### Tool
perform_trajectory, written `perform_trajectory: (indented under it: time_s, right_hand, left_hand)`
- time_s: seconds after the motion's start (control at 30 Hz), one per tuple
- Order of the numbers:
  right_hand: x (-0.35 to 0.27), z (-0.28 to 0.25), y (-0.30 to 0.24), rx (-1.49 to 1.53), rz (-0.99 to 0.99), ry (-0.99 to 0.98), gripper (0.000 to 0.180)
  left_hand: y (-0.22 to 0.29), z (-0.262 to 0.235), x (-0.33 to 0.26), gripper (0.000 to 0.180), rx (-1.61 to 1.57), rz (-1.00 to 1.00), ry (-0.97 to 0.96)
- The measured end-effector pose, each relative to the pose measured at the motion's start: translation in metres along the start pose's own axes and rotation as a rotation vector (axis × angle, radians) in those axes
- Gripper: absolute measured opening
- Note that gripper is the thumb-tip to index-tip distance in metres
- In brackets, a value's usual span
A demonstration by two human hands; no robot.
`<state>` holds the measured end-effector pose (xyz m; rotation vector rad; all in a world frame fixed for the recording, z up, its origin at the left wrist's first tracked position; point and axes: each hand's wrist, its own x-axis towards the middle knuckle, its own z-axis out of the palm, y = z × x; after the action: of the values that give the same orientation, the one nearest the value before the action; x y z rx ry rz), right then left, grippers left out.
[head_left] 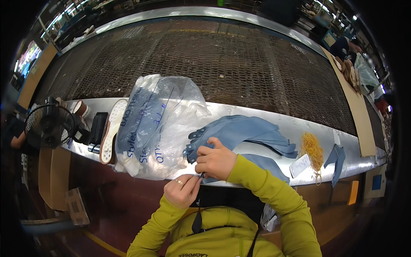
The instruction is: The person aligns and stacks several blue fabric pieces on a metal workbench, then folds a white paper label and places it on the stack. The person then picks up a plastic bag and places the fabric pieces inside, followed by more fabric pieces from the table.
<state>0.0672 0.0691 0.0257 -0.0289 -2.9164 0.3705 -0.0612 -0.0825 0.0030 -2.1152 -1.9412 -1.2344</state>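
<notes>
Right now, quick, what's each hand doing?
Left hand: closed, fingers pinched at the edge of the blue fabric pieces; what it grips cannot be told.
Right hand: curled shut on the blue fabric pieces.

The blue cut pieces (252,130) are looking like matt cloth. The bag (158,124) is showing glossy crinkled plastic, the ledge (274,118) smooth shiny metal

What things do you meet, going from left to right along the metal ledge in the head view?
Black round fan → black rectangular case → white-soled shoe → clear plastic bag → stack of blue fabric pieces → pile of yellow rubber bands → small dark blue fabric pieces.
</notes>
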Motion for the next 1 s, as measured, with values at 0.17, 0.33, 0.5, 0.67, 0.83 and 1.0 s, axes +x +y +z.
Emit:
perform_trajectory:
  time_s: [0.17, 0.33, 0.5, 0.67, 0.83, 1.0]
  right_hand:
    - [-0.015, -0.027, 0.026, -0.172, 0.135, -0.137, 0.024]
    - [-0.049, -0.059, 0.067, -0.174, 0.331, -0.045, 0.014]
    - [-0.087, -0.084, 0.076, 0.346, 0.523, 0.159, 0.016]
    - [-0.125, -0.117, 0.046, 0.453, 0.727, 0.112, 0.030]
    - [-0.152, -0.088, 0.029, 0.353, 0.882, -0.121, 0.049]
    - [-0.189, -0.056, 0.018, 0.588, 1.024, 0.024, 0.054]
  left_hand:
    - [0.005, -0.015, 0.003, 0.012, -0.116, 0.041, 0.065]
    - [0.010, -0.025, -0.002, 0.009, -0.252, -0.223, 0.146]
    - [0.003, -0.018, 0.000, 0.007, -0.519, -0.486, 0.084]
    - [0.006, -0.009, -0.001, 0.012, -0.794, -0.768, -0.074]
    - [0.003, 0.000, -0.006, 0.012, -0.754, -0.904, -0.211]
    - [-0.002, 0.010, -0.016, 0.015, -0.520, -0.860, -0.224]
